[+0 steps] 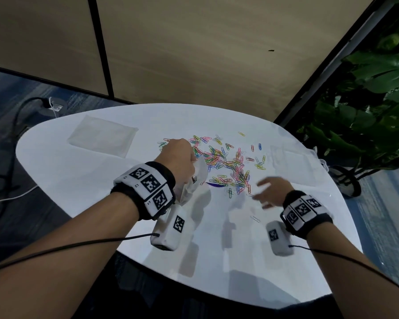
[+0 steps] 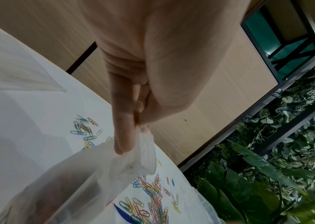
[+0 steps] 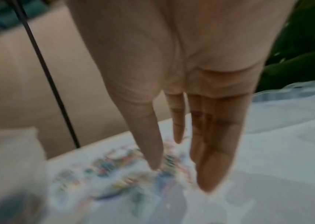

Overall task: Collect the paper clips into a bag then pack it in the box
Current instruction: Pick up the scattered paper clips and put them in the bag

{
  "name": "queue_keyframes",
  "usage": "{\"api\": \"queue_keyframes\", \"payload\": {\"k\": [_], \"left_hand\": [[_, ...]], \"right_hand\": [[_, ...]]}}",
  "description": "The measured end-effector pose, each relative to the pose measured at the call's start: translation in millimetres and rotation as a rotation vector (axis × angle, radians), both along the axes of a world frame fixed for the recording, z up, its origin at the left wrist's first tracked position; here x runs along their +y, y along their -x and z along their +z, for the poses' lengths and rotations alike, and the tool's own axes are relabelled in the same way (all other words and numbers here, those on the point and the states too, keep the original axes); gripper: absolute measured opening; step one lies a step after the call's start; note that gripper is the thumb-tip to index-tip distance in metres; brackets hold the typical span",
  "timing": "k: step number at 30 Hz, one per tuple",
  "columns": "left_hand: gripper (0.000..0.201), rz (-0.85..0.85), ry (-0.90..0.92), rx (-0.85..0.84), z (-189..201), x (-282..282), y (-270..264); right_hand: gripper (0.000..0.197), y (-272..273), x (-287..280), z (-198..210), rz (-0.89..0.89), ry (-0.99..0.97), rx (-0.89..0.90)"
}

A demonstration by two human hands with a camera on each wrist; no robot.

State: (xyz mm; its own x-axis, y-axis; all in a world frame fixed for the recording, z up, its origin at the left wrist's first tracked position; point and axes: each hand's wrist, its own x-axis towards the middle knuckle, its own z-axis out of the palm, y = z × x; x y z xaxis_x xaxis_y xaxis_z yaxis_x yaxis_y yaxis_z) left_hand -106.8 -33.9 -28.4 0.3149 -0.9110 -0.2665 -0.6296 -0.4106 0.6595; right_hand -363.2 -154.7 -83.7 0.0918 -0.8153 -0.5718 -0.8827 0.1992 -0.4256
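Clear plastic, the bag [image 1: 194, 178] hangs pinched at its rim by the left hand [image 1: 177, 157]. The right hand [image 1: 272, 191], fingers straight and empty, hovers over the white table [image 1: 78, 180]. Beyond lie coloured paper clips [image 1: 224, 162], the transparent box [image 1: 290, 157] farther right.

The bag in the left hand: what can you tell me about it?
The bag is thin, clear, crinkly plastic. The left hand pinches its gathered top edge and holds it up above the white table, so that it hangs down under the wrist beside the heap of coloured paper clips. Dark shapes show through its lower part, too blurred to identify. The right hand does not touch it.
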Motion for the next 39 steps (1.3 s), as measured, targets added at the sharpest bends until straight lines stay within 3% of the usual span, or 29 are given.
{"api": "queue_keyframes", "payload": {"k": [2,4,7,12,15,19,22,24,27,29,33,37,39], "left_hand": [[0.031,-0.013,0.0,-0.019,0,0,2],[0.031,-0.023,0.0,-0.03,1,-1,3],[0.031,-0.029,-0.003,-0.028,0,-1,4],[0.03,-0.01,0.016,-0.056,-5,0,2],[0.031,-0.009,0.012,-0.047,-5,1,-1],[0.029,-0.012,0.013,-0.01,-5,1,-5],[0.028,-0.015,0.008,-0.009,-8,1,-7],[0.028,-0.016,0.009,-0.005,-8,1,-8],[0.029,-0.024,0.008,-0.01,-7,2,-7],[0.03,-0.031,0.009,-0.005,-5,2,-5],[0.03,-0.044,0.0,-0.012,-4,3,-4],[0.03,-0.035,0.002,-0.016,-3,3,-7],[0.029,-0.03,0.001,-0.012,-3,3,-8]], "right_hand": [[0.047,22,9,-16,-0.003,-0.17,0.214],[0.053,34,17,-34,-0.026,-0.215,0.308],[0.074,37,21,-55,-0.047,-0.109,0.293],[0.054,6,9,-64,-0.044,0.108,0.246],[0.06,-12,-7,-68,-0.075,0.207,0.165],[0.066,-27,-23,-64,0.026,0.286,0.185],[0.07,-35,-31,-69,0.231,0.303,0.212],[0.06,-42,-28,-70,0.417,0.298,0.294],[0.018,-52,-19,-70,0.548,0.403,0.328],[0.014,-55,-17,-70,0.526,0.489,0.302],[0.018,-55,-17,-62,0.378,0.45,0.291],[0.013,-43,-29,-49,0.101,0.362,0.088],[0.012,-36,-36,-42,-0.092,0.227,-0.101]]}}
